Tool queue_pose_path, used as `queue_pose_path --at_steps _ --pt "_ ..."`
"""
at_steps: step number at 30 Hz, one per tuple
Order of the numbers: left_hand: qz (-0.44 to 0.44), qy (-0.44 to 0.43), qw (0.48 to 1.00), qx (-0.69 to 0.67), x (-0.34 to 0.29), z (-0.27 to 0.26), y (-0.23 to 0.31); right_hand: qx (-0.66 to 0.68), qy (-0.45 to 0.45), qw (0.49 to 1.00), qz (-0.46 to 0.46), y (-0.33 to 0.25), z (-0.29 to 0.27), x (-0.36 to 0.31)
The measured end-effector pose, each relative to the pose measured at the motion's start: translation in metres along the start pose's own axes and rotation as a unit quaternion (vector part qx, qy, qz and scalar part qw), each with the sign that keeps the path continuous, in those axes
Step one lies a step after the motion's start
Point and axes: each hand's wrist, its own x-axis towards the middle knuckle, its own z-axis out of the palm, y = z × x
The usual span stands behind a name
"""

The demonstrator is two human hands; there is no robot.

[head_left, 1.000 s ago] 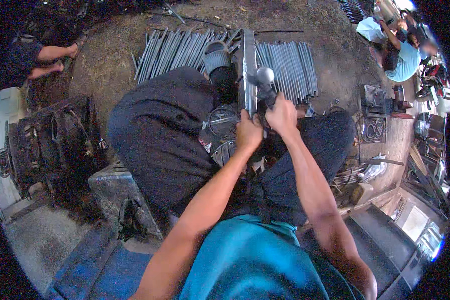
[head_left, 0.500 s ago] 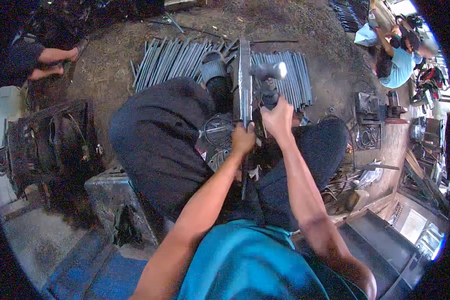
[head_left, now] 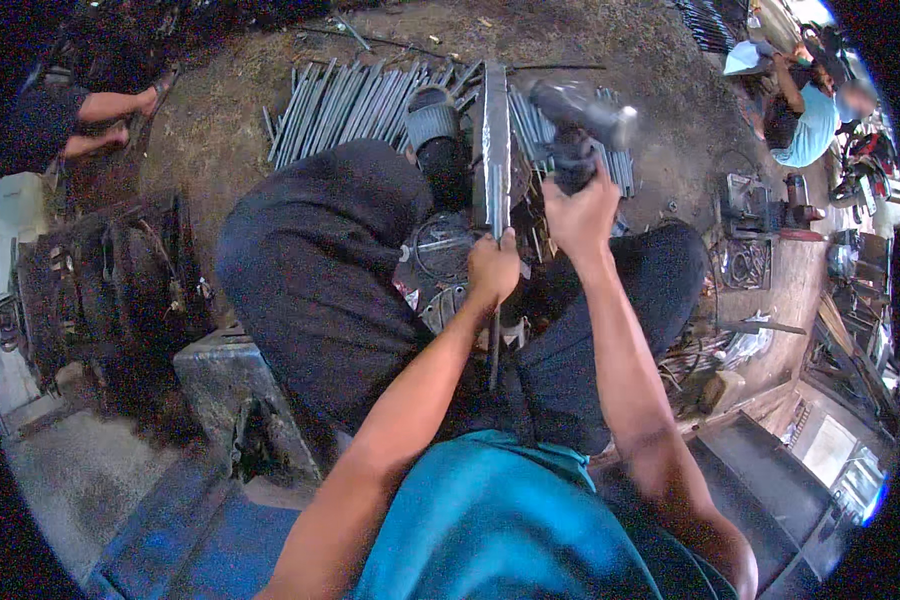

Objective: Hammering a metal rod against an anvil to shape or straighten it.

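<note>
Brown ground [head_left: 660, 60] spreads right across the top of the view, and here in front sit two knees bent wide in dark trousers [head_left: 315, 255], with a teal shirt [head_left: 500, 530] filling the bottom. To the left stands a scuffed, box-shaped metal block [head_left: 240, 385], just beside the near thigh. Out beyond the knees lies a broad left pile of grey rods [head_left: 340, 110], slightly fanned, and across from it a right pile [head_left: 528, 122], partly covered by what's in front of it. Up at the far right a co-worker in a light blue top [head_left: 810, 120] bends low, well apart from all this. Between the two piles runs a long metal bar [head_left: 495, 110], its edges shining, pointing straight away from the body. And there's the hammer [head_left: 582, 115], head blurred, tilted off to the right of the bar and clear of it in this view! The right hand [head_left: 582, 215] has its fingers wrapped tight round the dark handle. The left hand [head_left: 493, 268], at the bar's near end, has its fingers closed on a thin rod [head_left: 497, 195], which lies along the bar, its near end poking back toward the lap.
</note>
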Motion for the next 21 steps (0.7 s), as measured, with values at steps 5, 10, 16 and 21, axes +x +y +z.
queue_pose_path --at_steps 5,10,16,21 --pt "0.007 0.007 1.000 -0.019 -0.004 0.008 0.005 -0.312 -0.194 0.925 0.103 0.058 0.018 -0.023" --pt "0.031 0.051 0.998 0.016 -0.011 0.002 0.004 -0.107 -0.084 0.988 0.068 -0.007 -0.004 0.003" --pt "-0.009 -0.007 1.000 -0.020 -0.002 0.005 0.006 -0.141 -0.083 0.983 0.083 0.040 0.014 -0.026" --pt "-0.029 -0.021 0.999 -0.031 -0.008 -0.004 0.006 -0.197 -0.104 0.973 0.067 -0.003 0.002 0.009"
